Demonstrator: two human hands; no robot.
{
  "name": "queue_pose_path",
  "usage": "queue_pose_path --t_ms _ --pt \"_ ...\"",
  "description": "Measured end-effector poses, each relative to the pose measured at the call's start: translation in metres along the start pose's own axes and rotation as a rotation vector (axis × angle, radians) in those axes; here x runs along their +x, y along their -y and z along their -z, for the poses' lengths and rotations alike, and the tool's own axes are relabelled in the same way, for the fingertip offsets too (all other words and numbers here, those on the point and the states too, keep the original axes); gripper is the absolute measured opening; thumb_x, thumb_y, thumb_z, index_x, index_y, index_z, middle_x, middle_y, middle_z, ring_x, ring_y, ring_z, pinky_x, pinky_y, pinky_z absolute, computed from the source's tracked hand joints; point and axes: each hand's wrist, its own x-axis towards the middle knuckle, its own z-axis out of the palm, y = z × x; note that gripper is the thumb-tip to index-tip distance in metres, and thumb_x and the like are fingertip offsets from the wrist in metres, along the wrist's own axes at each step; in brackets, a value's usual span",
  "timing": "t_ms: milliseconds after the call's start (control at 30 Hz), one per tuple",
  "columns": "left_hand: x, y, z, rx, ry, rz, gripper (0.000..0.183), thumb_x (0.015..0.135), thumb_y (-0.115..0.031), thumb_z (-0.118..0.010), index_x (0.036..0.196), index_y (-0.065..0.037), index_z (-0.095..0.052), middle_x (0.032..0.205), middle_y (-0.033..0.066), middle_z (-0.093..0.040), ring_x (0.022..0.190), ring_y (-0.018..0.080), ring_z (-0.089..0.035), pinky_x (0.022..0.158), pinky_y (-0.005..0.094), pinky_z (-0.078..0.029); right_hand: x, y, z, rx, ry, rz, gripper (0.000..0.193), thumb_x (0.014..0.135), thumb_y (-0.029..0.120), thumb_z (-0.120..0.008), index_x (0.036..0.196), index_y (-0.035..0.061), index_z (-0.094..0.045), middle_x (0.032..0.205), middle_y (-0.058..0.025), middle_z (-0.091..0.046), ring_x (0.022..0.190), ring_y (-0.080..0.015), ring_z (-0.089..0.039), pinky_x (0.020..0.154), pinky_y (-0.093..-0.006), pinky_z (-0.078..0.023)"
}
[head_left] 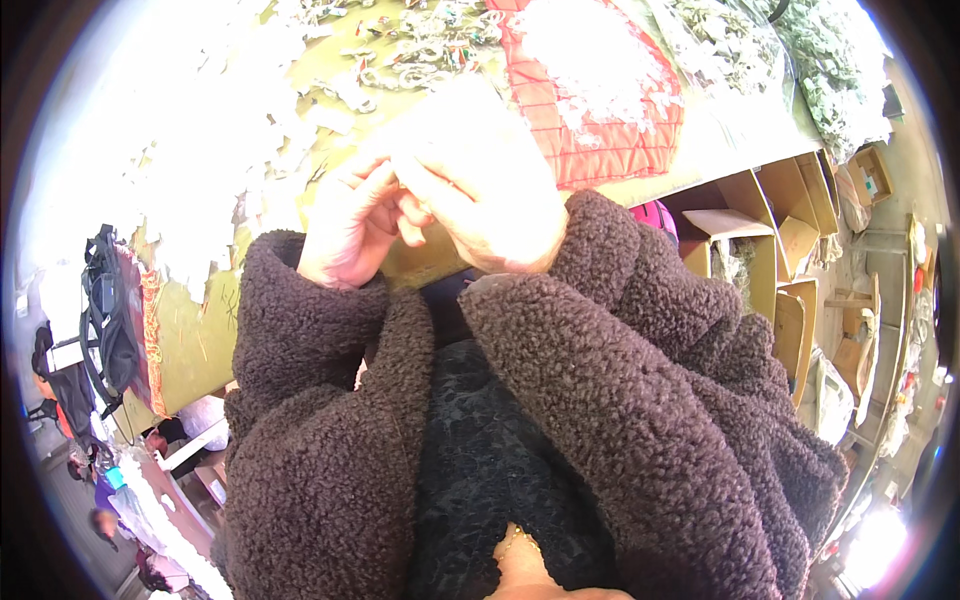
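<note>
Brown fleece jacket (600, 400), hands (345, 228) tog., clr bag (782, 88) w/ pale-green bits (722, 42).

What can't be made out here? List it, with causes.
Head view, anything between left hand and right hand: covered by both, plus glare.
Head view, white pieces on red quilted cloth: washed out by glare.
Head view, pale green heap: cut off by top edge.

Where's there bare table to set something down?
Best patch: olive tabletop between the orange trim and the left sleeve. A narrow strip also shows between the red quilted cloth and the cardboard boxes. Crowded: the far side, with small pale loops and the pale green heap. Glare hides the upper left.
</note>
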Motion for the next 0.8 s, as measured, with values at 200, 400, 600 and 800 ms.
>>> queue_pose_path --t_ms 200,400,600,800 --pt "-0.002 -0.007 0.006 -0.053 -0.026 -0.026 0.036 0.091 -0.017 -0.056 0.118 0.005 -0.051 0.095 0.0123 -0.063 0.061 0.0125 -0.058 0.047 0.0222 -0.049 -0.019 -0.027 0.047 0.1 0.078 -0.113 0.022 0.076 -0.001 -0.062 0.098 -0.0007 -0.064 0.089 -0.0136 -0.063 0.079 -0.0243 -0.062 0.069 -0.0335 -0.05" --pt "-0.001 -0.003 0.015 -0.192 0.018 -0.009 0.034 0.087 -0.013 -0.062 0.115 0.004 -0.052 0.096 0.0147 -0.064 0.056 0.0127 -0.06 0.038 0.0199 -0.044 -0.064 -0.049 0.095 -0.165 0.358 -0.57 0.015 0.078 0.004 -0.066 0.093 0.0032 -0.064 0.084 -0.0104 -0.06 0.078 -0.0249 -0.059 0.068 -0.0327 -0.048" --pt "-0.002 0.001 0.015 -0.214 -0.037 -0.04 0.035 0.087 -0.018 -0.064 0.114 0.003 -0.055 0.095 0.0145 -0.065 0.052 0.0124 -0.058 0.036 0.021 -0.043 -0.073 -0.063 0.097 -0.221 0.408 -0.538 0.012 0.081 0.005 -0.064 0.093 0.003 -0.063 0.085 -0.0108 -0.06 0.081 -0.0258 -0.059 0.072 -0.0332 -0.047" --pt "-0.001 -0.003 0.013 -0.189 -0.067 0.042 0.038 0.087 -0.024 -0.064 0.112 0.004 -0.056 0.089 0.0133 -0.067 0.049 0.0131 -0.057 0.035 0.0214 -0.042 -0.07 -0.067 0.099 -0.261 0.443 -0.688 0.01 0.084 0.005 -0.061 0.093 0.0017 -0.06 0.086 -0.0111 -0.06 0.083 -0.0266 -0.059 0.074 -0.0336 -0.047"
